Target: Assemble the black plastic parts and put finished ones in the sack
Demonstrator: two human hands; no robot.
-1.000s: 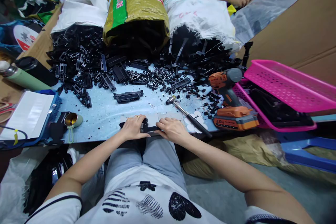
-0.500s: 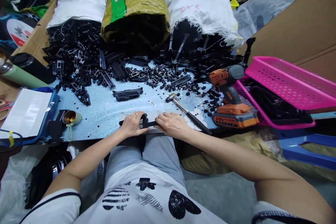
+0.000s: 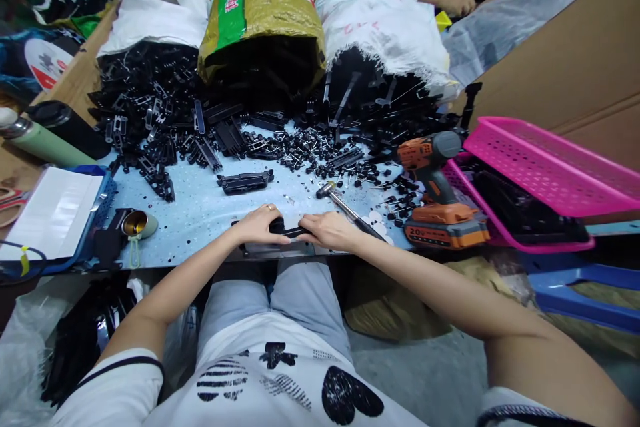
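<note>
At the front edge of the table, my left hand (image 3: 256,225) is closed around a long black plastic part (image 3: 295,232), thumb along its near side. My right hand (image 3: 327,229) grips the same part farther right, its fingers on top and thumb below. Much of the part is hidden by my fingers. Just right of my right hand lies a hammer (image 3: 345,205), its dark handle partly covered by that hand. Beyond my hands, a black assembled bracket-like part (image 3: 245,182) rests alone on the light blue tabletop (image 3: 193,213).
Loose black parts (image 3: 150,113) and small pins (image 3: 310,150) spread across the back, before open sacks (image 3: 270,7). To the right stand an orange cordless drill (image 3: 443,193) and a pink basket (image 3: 550,173). A metal cup (image 3: 140,223) and blue tray (image 3: 95,213) are left.
Both hands have risen slightly with the black part, which now appears tilted. The right hand has turned and come over more of the hammer handle. The view has shifted a little.
</note>
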